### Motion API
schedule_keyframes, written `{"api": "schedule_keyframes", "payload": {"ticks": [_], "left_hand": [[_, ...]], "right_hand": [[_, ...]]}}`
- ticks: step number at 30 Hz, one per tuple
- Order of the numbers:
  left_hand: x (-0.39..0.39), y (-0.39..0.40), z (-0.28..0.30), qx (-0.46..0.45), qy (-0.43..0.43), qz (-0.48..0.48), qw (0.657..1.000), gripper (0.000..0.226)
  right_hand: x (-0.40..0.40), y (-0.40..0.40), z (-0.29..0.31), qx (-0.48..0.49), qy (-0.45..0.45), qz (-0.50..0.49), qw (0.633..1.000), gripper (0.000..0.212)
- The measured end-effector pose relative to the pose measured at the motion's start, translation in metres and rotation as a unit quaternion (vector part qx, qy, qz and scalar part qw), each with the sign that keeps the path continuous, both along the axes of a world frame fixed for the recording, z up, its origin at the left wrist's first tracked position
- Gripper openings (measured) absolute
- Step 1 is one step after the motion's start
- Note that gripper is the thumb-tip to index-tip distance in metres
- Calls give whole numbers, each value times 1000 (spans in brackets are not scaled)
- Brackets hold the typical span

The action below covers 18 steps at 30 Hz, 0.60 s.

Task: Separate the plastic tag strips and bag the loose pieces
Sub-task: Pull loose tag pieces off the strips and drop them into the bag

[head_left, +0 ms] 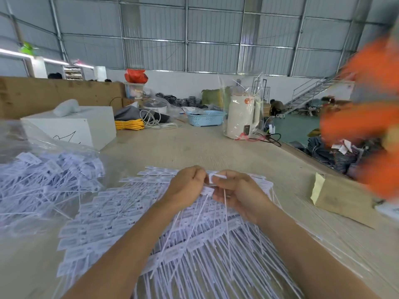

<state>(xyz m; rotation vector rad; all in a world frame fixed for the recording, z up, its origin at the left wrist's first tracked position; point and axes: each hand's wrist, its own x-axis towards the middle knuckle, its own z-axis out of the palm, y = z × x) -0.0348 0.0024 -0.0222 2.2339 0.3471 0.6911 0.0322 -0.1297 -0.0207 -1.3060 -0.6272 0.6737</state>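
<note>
So both hands are up over the middle of the worktop, working on one white plastic tag strip. The left hand has its fingers curled in, pinching the strip's left end, and the right hand has fingers clamped on the right part, with thin tails hanging down out of that grip. Underneath them is a big spread of joined tag strips, heads lined up in rows and tails fanning toward the near edge. Off to the left edge there's a clear plastic bag lying open with a heap of loose pieces in and around its mouth; can't tell exactly where the bag ends. A brown paper packet sits near the right edge. Further back: a white box, a blue basket, and a cream kettle-looking appliance wrapped in clear plastic. Something orange and blurry is at the far right.
</note>
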Motion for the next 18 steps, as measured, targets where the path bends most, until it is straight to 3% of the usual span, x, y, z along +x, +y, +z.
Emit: {"api": "schedule_keyframes", "payload": {"ticks": [6,9,13,18], "left_hand": [[-2,-1,-1,119,-7,50,992,25],[-5,3,5,98,1,46,994,28],[-9,17,13,134,38,77,987,34],[-8,14,9,73,32,37,996,30]], "right_hand": [[-13,5,-4,-12,50,62,997,7],[-13,7,-6,0,21,22,1000,6],[-5,4,-2,25,-15,-68,997,11],[3,0,1,20,-53,-90,994,11]]}}
